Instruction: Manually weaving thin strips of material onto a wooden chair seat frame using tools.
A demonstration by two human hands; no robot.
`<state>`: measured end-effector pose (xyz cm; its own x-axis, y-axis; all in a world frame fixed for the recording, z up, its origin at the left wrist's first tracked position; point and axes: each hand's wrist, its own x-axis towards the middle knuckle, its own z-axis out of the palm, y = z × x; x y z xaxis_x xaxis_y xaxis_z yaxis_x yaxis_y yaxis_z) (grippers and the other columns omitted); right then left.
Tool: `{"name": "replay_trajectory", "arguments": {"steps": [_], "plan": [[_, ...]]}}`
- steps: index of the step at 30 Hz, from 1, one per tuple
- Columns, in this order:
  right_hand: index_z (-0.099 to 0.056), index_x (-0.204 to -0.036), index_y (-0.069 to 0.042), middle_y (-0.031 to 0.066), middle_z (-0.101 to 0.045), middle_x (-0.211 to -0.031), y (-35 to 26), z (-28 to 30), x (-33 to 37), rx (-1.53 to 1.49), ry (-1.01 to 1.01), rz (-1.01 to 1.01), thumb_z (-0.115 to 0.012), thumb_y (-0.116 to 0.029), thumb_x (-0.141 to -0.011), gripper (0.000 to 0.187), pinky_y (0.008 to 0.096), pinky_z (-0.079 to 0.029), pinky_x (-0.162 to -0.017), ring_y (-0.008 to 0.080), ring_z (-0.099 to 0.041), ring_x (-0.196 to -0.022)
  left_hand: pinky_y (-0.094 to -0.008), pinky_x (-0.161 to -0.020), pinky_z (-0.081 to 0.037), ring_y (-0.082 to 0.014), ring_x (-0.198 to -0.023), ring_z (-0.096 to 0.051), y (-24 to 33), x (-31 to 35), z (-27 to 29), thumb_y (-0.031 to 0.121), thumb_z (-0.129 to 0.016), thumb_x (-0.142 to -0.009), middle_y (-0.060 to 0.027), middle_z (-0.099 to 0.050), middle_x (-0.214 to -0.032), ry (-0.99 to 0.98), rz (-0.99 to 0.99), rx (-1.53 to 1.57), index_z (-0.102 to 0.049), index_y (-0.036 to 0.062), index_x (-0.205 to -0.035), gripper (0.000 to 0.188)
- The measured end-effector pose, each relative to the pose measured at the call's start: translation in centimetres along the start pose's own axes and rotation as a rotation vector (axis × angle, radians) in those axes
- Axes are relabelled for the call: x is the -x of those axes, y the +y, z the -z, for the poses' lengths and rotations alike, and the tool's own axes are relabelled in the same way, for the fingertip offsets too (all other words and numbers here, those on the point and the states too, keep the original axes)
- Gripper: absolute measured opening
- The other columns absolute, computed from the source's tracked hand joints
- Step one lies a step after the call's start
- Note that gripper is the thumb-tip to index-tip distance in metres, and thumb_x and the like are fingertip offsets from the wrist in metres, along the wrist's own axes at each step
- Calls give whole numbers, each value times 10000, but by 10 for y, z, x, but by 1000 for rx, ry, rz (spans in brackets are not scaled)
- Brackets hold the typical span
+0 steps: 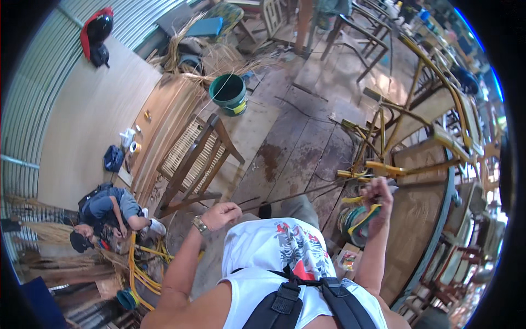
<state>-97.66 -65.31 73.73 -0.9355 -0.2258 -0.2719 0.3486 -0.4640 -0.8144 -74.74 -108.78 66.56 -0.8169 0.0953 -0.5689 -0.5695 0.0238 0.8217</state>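
Observation:
My left hand (222, 215), with a watch on its wrist, is at the left of my lap. Its fingers are pinched together at the end of a thin dark strip (307, 192). The strip stretches across above my knees toward my right hand (378, 197). That hand is raised on the right, fingers curled closed. A small dark and grey piece shows beside its knuckles; what it grips is too small to tell. Just below the right hand stands a green round container (353, 222) with a yellow band. A wooden chair with a woven seat (192, 156) lies tipped ahead of my left hand.
A dark green bucket (228, 96) stands on the plank floor ahead. At the left sits another person (112, 214) beside yellow poles (139, 268). Chair frames (438, 118) and a large brown panel (419, 225) crowd the right. A small box (348, 259) is by my right forearm.

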Motion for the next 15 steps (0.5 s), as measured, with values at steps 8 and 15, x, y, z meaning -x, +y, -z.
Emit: {"name": "replay_trajectory", "arguments": {"steps": [8,15], "plan": [[-516,-858,-130,-32,-395,-721,-29,24,-218,15,-120,34,-496,-283,-1042,240,275,-368,-633,97,-382,-623,-264,-629,-462,-68,-679,-562,17,-95,44,338,-604,-975,18,-627,-762,131,120,-79,-660,40,-923,307],[-625,-925,-25,-42,-550,-711,50,-26,-434,1109,-273,19,-650,-273,-938,250,261,-377,-559,84,-467,-627,-244,-549,-436,-59,-610,-534,105,-188,6,304,-595,-985,21,-603,-689,651,110,241,-650,41,-915,277]]}}
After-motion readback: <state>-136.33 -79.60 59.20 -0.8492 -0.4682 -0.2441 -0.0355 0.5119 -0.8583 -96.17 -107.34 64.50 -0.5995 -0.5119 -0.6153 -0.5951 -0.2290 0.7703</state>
